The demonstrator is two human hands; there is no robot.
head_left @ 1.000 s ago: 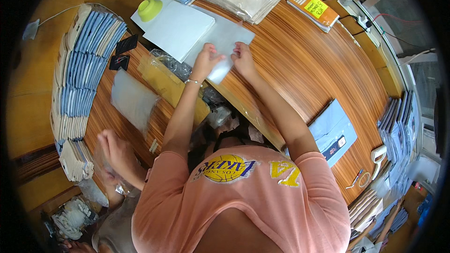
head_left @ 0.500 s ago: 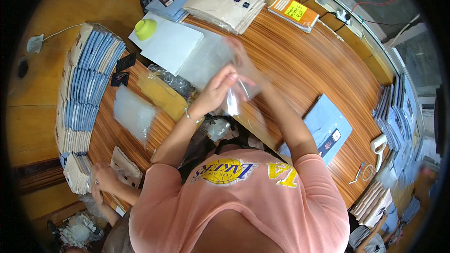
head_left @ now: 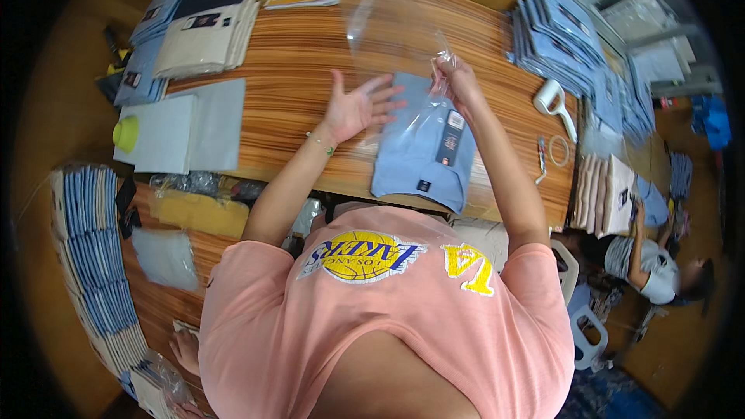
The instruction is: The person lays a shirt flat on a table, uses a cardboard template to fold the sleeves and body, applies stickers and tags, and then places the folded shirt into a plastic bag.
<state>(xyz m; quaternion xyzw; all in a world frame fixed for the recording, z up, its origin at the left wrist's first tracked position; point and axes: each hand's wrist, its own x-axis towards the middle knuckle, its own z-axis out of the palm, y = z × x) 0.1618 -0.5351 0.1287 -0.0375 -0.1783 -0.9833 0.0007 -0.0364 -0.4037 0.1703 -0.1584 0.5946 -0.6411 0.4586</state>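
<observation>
Wood-grain boards run across the long surface [head_left: 295, 54] that fills the upper half of the frame, crowded at its edges with stock. At centre lies a folded light-blue shirt [head_left: 423, 147] with a dark hang tag, set square to the person's near edge, within easy reach of both arms. The right hand [head_left: 458, 81] is pinched shut on the gathered edge of a clear plastic bag [head_left: 392, 27], lifting it so the film billows up and back above the shirt; held this way the bag seems to hang open rather than cling flat. The left hand [head_left: 357, 105] is spread wide, palm showing, fingers apart, gripping nothing, just beside the shirt's upper left corner and against the bag's lower film, as if to steady or part it. Toward the upper left sit beige and blue folded stacks [head_left: 206, 35] and a grey sheet [head_left: 209, 124] beside a white board with a yellow-green ball on it. Blue folded garments [head_left: 555, 35] are piled at the upper right, with a white tape dispenser [head_left: 552, 97] near them. Another person [head_left: 652, 264] crouches at the right edge, well apart.
</observation>
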